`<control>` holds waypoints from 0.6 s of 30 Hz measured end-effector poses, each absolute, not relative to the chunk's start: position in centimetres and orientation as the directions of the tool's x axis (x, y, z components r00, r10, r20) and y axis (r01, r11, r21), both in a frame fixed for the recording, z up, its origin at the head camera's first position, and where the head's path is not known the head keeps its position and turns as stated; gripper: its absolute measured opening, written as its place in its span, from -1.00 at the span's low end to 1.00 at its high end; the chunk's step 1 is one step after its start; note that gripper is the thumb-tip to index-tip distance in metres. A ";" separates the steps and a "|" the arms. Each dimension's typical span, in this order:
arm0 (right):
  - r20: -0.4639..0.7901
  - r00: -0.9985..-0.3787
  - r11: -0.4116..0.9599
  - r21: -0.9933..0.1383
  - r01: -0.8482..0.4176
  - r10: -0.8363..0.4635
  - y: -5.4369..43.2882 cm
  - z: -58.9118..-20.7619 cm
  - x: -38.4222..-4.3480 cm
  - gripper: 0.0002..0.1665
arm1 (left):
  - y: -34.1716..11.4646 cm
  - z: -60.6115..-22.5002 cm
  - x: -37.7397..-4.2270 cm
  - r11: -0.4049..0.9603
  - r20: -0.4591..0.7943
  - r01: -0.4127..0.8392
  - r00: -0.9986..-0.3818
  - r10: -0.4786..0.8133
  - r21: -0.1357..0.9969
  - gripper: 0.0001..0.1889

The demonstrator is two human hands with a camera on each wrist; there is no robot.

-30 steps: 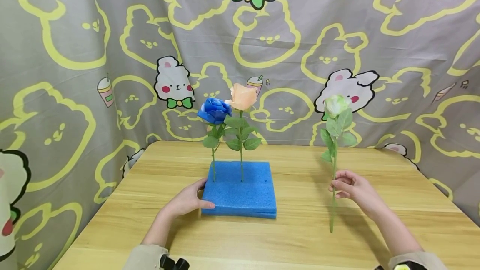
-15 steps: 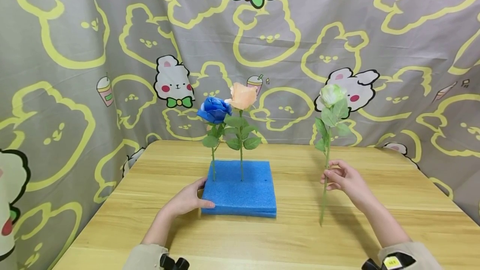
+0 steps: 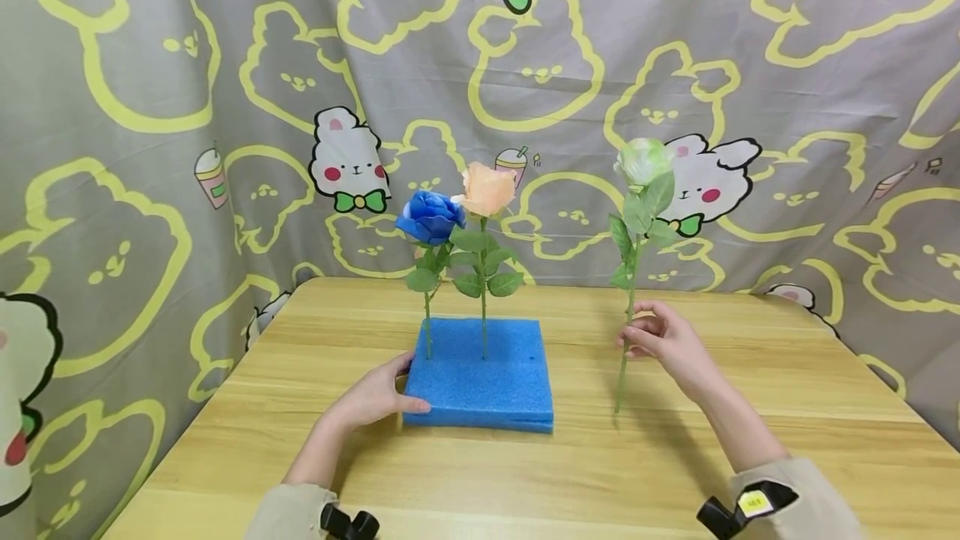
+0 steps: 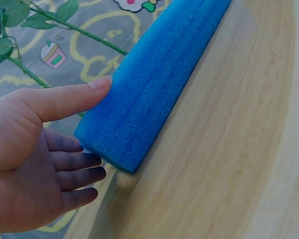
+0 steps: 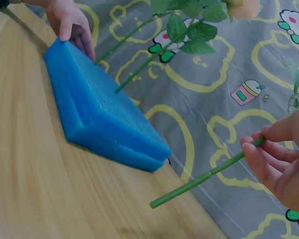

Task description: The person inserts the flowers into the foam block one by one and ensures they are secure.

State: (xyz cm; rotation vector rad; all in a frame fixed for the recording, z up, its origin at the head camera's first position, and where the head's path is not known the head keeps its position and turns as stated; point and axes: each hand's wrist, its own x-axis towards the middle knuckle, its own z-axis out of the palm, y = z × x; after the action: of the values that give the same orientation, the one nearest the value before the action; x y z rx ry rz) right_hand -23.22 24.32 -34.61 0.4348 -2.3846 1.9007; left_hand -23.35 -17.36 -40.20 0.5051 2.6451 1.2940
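A thick blue foam block (image 3: pixel 487 386) lies on the table with a blue rose (image 3: pixel 431 218) and a peach rose (image 3: pixel 487 189) standing upright in it. My left hand (image 3: pixel 373 397) is at the block's left side, thumb at the front corner. In the left wrist view its fingers (image 4: pixel 79 178) are nearly straight beside the foam. To the right of the block, my right hand (image 3: pixel 666 342) pinches the stem of a white-green rose (image 3: pixel 643 163), bloom up and slightly tilted. The bare stem end (image 5: pixel 179 191) points down over the table in the right wrist view.
The wooden table (image 3: pixel 315 340) carries the block near its middle. A grey curtain (image 3: pixel 420 40) with yellow bear outlines hangs behind and at the sides. A small dark hole (image 3: pixel 532 358) shows in the foam's top, right of the peach rose.
My right hand has moved left and away from me, carrying the white-green rose closer to the block and higher in view. The left hand and foam block have stayed put.
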 end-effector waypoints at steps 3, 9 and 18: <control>0.238 -0.957 0.179 -0.947 -0.267 -0.166 23.6 -34.5 -23.6 -0.75 | -17.4 -40.2 -23.4 0.569 0.012 0.235 -0.930 0.366 0.788 0.02; 0.253 -0.959 0.133 -0.954 -0.269 -0.124 22.4 -34.4 -24.5 -0.80 | -17.4 -40.4 -23.4 0.570 0.013 0.238 -0.929 0.369 0.786 0.02; 0.257 -0.961 0.119 -0.956 -0.268 -0.102 20.8 -34.2 -25.6 -0.75 | -17.4 -40.3 -23.4 0.571 0.015 0.237 -0.930 0.366 0.786 0.02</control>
State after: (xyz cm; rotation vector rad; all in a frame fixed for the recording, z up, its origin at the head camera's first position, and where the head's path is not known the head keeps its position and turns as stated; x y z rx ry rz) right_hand -25.62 20.77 -34.19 0.3754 -2.2517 1.9688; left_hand -23.36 -17.40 -40.30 0.5127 2.6494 1.2908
